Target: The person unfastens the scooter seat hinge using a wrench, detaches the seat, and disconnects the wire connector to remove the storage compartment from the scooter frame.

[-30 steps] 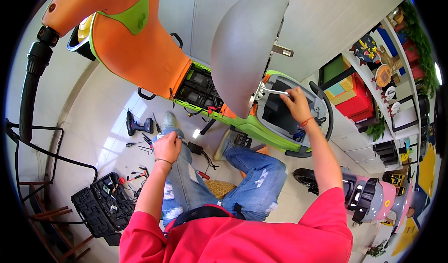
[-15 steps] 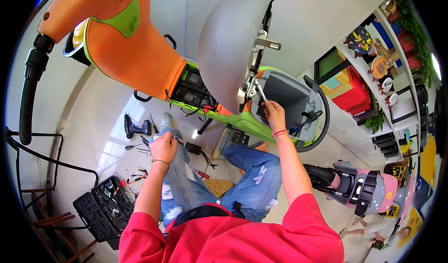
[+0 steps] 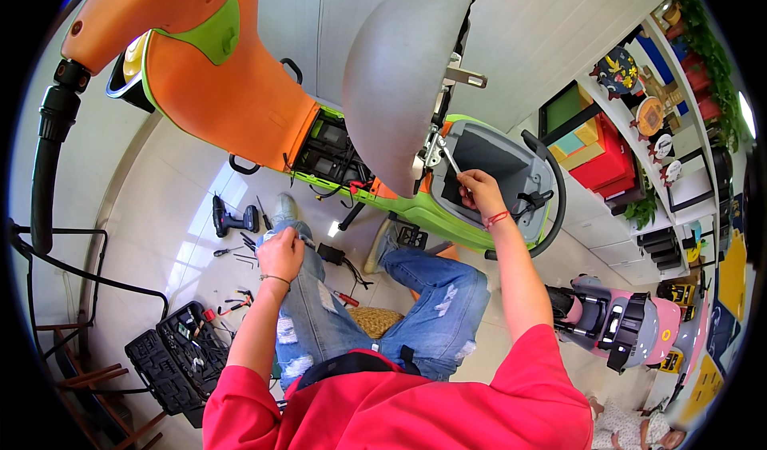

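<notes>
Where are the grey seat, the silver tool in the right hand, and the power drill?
Grey seat [image 3: 399, 82]: head view, middle of its smooth outer surface.
Silver tool [image 3: 452, 161]: head view, its exposed shaft.
Power drill [image 3: 235, 221]: head view, its handle.

Glossy pale tiled floor: blue-and-black cordless drill, ahead-left of left hand; open black plastic tool case, behind-left.

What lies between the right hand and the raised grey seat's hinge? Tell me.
In the head view, a slim silver tool spans that stretch: the right hand grips one end, the other reaches the hinge.
</notes>
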### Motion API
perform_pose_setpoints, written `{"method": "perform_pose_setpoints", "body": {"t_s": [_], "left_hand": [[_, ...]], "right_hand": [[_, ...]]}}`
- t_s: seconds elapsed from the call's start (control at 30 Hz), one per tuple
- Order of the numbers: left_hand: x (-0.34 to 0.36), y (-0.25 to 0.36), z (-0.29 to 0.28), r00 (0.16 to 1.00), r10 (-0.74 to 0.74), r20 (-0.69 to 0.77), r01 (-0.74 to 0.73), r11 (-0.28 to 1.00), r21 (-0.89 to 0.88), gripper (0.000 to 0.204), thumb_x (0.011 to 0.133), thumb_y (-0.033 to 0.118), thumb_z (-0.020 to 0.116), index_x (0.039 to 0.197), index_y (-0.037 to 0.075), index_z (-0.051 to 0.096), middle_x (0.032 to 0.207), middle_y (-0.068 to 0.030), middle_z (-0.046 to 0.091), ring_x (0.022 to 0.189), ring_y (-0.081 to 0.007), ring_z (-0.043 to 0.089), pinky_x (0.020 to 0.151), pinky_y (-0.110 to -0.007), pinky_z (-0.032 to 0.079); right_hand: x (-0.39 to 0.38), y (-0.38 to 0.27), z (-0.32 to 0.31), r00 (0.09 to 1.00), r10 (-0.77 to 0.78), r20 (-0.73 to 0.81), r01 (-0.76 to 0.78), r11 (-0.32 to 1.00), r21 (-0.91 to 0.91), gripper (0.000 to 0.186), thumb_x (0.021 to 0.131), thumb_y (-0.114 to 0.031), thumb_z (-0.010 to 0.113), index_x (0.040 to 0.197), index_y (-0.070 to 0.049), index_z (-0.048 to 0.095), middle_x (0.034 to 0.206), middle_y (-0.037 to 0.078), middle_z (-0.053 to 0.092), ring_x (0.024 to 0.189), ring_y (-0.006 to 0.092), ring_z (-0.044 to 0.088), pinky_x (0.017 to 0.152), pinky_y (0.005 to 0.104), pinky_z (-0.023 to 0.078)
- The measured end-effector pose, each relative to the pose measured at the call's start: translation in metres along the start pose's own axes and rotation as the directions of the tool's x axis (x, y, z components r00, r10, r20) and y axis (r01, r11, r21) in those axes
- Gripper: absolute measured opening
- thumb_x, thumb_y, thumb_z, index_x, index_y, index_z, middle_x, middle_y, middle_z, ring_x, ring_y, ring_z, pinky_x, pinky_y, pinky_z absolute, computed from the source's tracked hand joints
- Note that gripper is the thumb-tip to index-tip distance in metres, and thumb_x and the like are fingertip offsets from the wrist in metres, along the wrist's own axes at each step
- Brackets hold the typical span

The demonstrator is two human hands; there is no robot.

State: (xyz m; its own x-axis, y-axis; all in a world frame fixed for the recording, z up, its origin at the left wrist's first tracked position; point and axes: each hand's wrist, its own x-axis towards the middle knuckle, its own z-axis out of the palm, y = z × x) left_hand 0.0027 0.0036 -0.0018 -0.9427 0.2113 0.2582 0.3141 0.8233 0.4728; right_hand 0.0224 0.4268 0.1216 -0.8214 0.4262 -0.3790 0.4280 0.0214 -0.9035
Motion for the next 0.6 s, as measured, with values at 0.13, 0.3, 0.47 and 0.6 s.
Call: {"method": "perform_pose_setpoints", "body": {"t_s": [0.13, 0.3, 0.47, 0.6], "left_hand": [[0.000, 0.000, 0.000, 1.000, 0.007, 0.000, -0.007, 1.000, -0.008, 0.006, 0.081, 0.018, 0.060, 0.080, 0.012, 0.062, 0.076, -0.0095, 0.066, 0.067, -0.0325, 0.063, 0.058, -0.045, 0.047], [0.000, 0.001, -0.003, 1.000, 0.018, -0.018, -0.018, 1.000, -0.013, 0.006, 0.080, 0.017, 0.061, 0.079, 0.011, 0.061, 0.073, -0.0091, 0.065, 0.065, -0.0319, 0.063, 0.058, -0.044, 0.048], [-0.002, -0.003, -0.004, 0.999, 0.031, -0.026, -0.032, 0.999, -0.011, 0.006, 0.079, 0.015, 0.062, 0.077, 0.010, 0.061, 0.071, -0.0085, 0.064, 0.063, -0.0308, 0.063, 0.057, -0.043, 0.048], [-0.002, -0.001, -0.006, 0.998, 0.021, -0.053, -0.025, 0.998, -0.059, 0.003, 0.079, 0.013, 0.061, 0.077, 0.011, 0.061, 0.071, -0.0093, 0.064, 0.063, -0.0311, 0.062, 0.057, -0.043, 0.048]], "right_hand": [[0.003, -0.003, -0.002, 0.989, -0.135, 0.053, 0.143, 0.969, -0.202, 0.019, 0.089, -0.018, 0.069, 0.094, -0.001, 0.064, 0.063, 0.001, 0.057, 0.049, 0.0092, 0.052, 0.045, 0.0231, 0.040], [-0.009, -0.034, 0.006, 0.808, -0.572, 0.143, 0.344, 0.260, -0.902, 0.070, 0.071, -0.027, 0.079, 0.129, 0.000, 0.050, 0.122, 0.020, 0.057, 0.113, 0.0302, 0.059, 0.088, 0.0427, 0.050], [0.015, -0.047, 0.001, 0.842, -0.523, 0.131, 0.172, 0.031, -0.985, 0.120, 0.056, -0.039, 0.082, 0.151, 0.000, 0.019, 0.156, 0.025, 0.018, 0.146, 0.0399, 0.016, 0.116, 0.0558, 0.016], [0.042, -0.071, -0.017, 0.921, -0.350, 0.173, 0.143, -0.111, -0.984, 0.124, 0.057, -0.036, 0.082, 0.153, -0.003, 0.010, 0.158, 0.019, 0.020, 0.146, 0.0322, 0.023, 0.116, 0.0561, 0.018]]}}
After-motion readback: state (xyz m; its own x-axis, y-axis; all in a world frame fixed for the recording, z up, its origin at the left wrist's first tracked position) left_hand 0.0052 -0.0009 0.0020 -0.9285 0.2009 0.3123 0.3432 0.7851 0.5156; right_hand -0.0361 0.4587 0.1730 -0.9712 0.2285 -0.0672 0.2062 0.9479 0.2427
